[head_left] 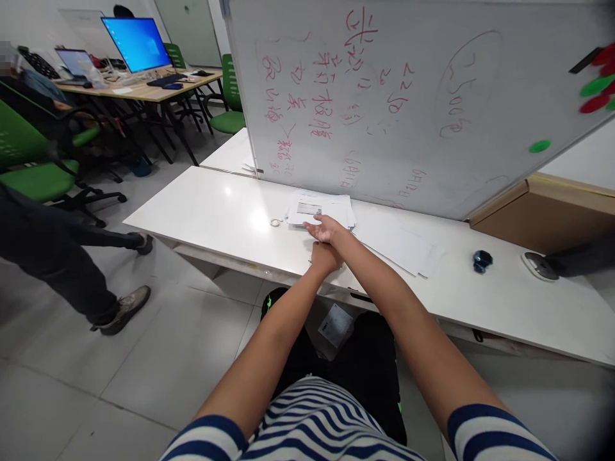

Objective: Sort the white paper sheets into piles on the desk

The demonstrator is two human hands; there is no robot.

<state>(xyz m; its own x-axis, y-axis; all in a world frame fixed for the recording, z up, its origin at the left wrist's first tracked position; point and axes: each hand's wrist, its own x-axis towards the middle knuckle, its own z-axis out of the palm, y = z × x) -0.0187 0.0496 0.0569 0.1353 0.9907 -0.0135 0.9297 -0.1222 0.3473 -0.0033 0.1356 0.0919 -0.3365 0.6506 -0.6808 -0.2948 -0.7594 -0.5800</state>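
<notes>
Just beyond our fingertips (312,225) a paper stack (323,209) lies against the whiteboard (408,96), which walls off everything farther ahead. Left of our fingers, past a small ring (275,222), the white table (206,211) lies bare; right of them loose sheets (401,246) cover it

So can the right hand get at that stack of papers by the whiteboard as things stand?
Probably yes. The right hand already lies open at the edge of the stack of papers, with nothing between them; the left hand sits just behind it.
</notes>
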